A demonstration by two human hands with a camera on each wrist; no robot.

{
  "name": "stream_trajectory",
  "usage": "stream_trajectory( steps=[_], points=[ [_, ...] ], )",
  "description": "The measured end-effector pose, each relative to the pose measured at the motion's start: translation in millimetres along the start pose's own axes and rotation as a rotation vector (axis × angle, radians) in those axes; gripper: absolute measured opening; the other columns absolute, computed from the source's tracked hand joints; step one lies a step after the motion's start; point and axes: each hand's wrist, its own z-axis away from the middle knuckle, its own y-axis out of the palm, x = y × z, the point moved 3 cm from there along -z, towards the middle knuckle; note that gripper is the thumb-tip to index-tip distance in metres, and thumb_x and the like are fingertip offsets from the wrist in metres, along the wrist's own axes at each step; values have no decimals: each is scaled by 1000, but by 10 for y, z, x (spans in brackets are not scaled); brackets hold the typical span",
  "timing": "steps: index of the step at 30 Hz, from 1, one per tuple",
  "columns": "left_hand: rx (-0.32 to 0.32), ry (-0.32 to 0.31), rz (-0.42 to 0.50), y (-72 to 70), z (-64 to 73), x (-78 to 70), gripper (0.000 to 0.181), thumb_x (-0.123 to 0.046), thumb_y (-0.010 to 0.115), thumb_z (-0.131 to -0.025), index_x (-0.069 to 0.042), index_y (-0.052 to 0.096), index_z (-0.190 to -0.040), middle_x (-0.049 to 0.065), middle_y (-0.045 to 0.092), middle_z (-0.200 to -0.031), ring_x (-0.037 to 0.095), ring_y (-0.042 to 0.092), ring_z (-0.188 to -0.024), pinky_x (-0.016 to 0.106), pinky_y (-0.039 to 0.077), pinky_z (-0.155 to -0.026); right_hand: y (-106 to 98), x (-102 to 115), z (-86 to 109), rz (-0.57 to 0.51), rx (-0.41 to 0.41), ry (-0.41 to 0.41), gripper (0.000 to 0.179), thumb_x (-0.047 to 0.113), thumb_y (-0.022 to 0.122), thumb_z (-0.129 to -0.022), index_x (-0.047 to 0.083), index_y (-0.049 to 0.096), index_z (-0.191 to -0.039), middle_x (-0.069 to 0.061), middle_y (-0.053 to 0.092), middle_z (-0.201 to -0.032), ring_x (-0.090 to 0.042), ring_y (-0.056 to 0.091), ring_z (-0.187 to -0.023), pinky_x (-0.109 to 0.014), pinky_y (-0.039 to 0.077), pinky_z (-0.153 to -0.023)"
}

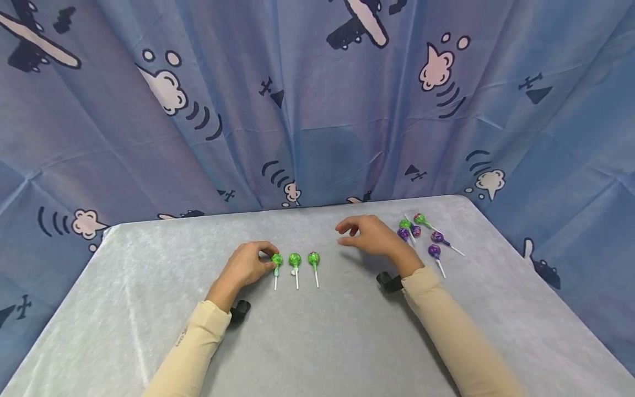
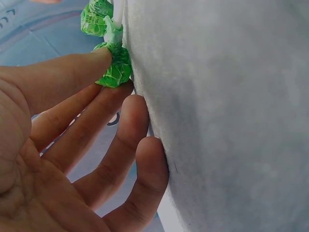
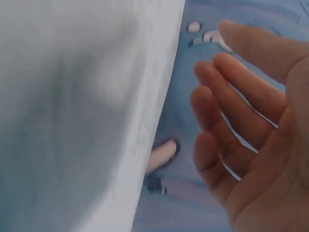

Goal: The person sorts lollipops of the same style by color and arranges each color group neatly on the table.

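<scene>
Thumb and forefinger of my left hand (image 1: 248, 262) pinch the green-wrapped head of a lollipop (image 2: 117, 67), whose white stick points toward me on the table. It is the leftmost of three green lollipops in a row; beside it lie a middle lollipop (image 1: 295, 259) and a right one (image 1: 313, 258), heads away from me. In the left wrist view the other fingertips rest against the tabletop. My right hand (image 1: 369, 234) hovers above the table right of the row, its fingers loosely bent and holding nothing, as the right wrist view also shows.
A loose cluster of several lollipops lies at the table's far right, among them a green one (image 1: 420, 219) and a purple one (image 1: 434, 252). White cloth covers the table (image 1: 317, 342). Behind its far edge hangs a blue patterned curtain (image 1: 327, 154).
</scene>
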Motion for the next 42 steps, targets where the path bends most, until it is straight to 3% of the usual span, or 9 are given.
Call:
stream_trajectory(
  steps=[9,18,23,26,30,42],
  points=[
    [3,-2,-17,-12,10,-13,24,-16,77,-86,-17,74,-110,3,74,-112,22,68,-97,45,53,-88,-379,-427,81,57,-41,55,36,26,70,-93,10,68,-125,-7,71,-119,-25,64,-104,-44,52,-86],
    [8,-5,-21,-2,14,2,25,-16,77,-86,-17,74,-110,3,74,-112,22,68,-97,44,52,-88,-647,-758,193,60,-15,155,38,25,68,-95,7,66,-129,-10,70,-116,-24,62,-98,-35,52,-73],
    [9,-6,-18,-9,18,-8,25,-17,77,-86,-17,74,-111,3,74,-113,22,68,-98,44,52,-88,-780,-908,252,90,-6,172,39,25,66,-96,5,65,-129,-14,69,-118,-29,64,-103,-44,54,-83],
    [6,-5,-12,-11,15,-15,25,-17,77,-86,-17,74,-110,3,74,-112,22,68,-98,44,53,-88,-848,-996,288,103,-9,173,39,24,65,-96,3,64,-129,-17,69,-120,-33,64,-108,-51,52,-91],
    [6,0,-6,-4,8,-11,25,-16,77,-86,-17,74,-110,3,74,-112,22,68,-97,44,53,-88,-932,-1133,336,114,-10,189,38,23,65,-96,1,64,-127,-19,68,-121,-36,63,-109,-54,52,-91],
    [8,-2,-3,-10,4,16,24,-16,77,-86,-17,74,-110,2,74,-111,22,68,-97,44,52,-87,-1017,-1652,461,138,-5,215,30,15,66,-94,-3,67,-119,-24,70,-114,-39,66,-102,-53,54,-85]
  ],
)
